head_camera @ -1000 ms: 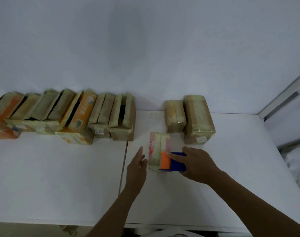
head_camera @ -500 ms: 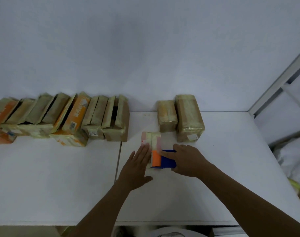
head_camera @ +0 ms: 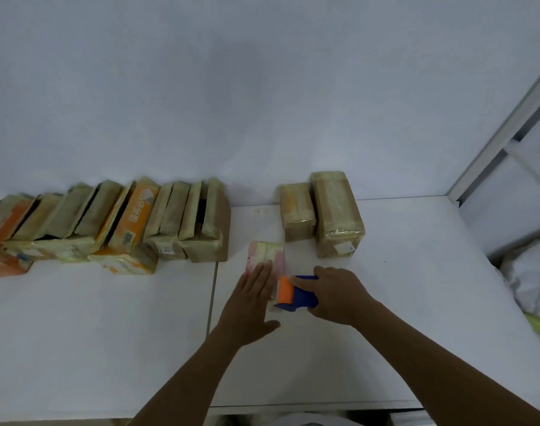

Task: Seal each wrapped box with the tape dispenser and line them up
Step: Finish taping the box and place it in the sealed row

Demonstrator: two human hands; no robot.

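Left hand (head_camera: 250,302) has slid flat onto pink box (head_camera: 264,253); right hand (head_camera: 334,295) grips tape dispenser (head_camera: 293,295); labels (head_camera: 344,248) unreadable.

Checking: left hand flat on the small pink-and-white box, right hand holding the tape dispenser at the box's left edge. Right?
Not quite. In the head view the right hand holds the tape dispenser at the right edge of the box, not the left. The left hand does lie flat on the box.
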